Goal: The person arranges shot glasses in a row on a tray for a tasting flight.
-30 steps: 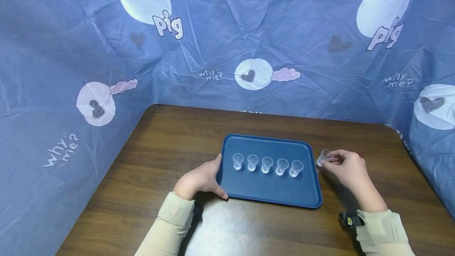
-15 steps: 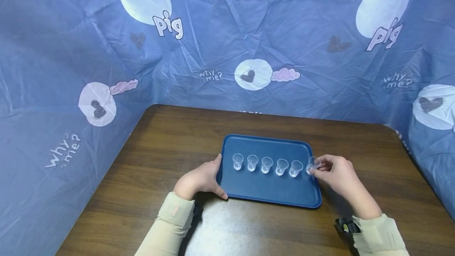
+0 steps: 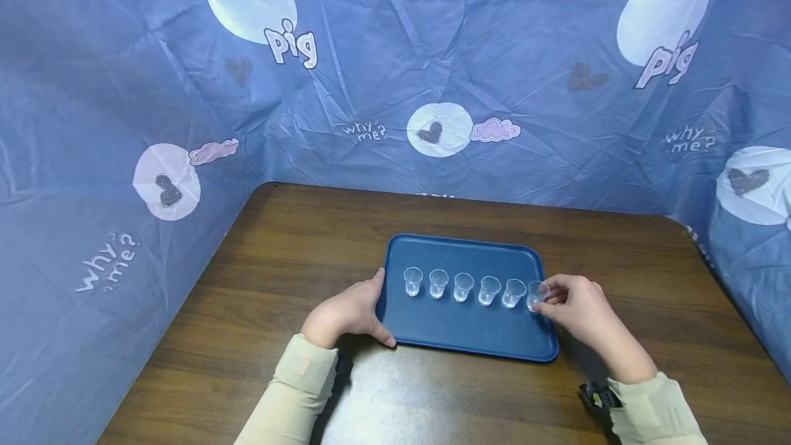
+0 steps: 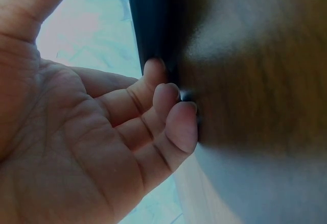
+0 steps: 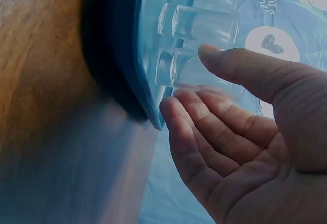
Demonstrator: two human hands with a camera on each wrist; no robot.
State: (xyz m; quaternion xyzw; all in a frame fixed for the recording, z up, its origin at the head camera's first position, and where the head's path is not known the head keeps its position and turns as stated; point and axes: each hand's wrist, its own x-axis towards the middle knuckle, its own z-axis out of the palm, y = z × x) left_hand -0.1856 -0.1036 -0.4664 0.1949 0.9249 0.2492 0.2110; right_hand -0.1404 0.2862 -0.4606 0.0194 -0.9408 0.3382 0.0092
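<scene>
On a blue tray (image 3: 457,332) stands a row of several small clear shot glasses (image 3: 463,287). At the row's right end my right hand (image 3: 581,304) holds another shot glass (image 3: 534,299) between thumb and fingers, over the tray's right side. In the right wrist view this shot glass (image 5: 181,68) stands upright beside its neighbour, the thumb and fingertips on either side of it. My left hand (image 3: 349,314) rests against the tray's left edge, its thumb tip near the front corner. The left wrist view shows the left hand's fingers (image 4: 179,124) gently bent, tips at the tray's edge (image 4: 148,25).
The tray lies on a brown wooden table (image 3: 309,225). Blue printed cloth (image 3: 346,74) hangs behind the table and along its sides. A black strap (image 3: 598,397) is on the right wrist.
My right hand has moved left, bringing its shot glass from beside the tray, over the right rim, to the end of the row. The left hand and the tray have stayed put.
</scene>
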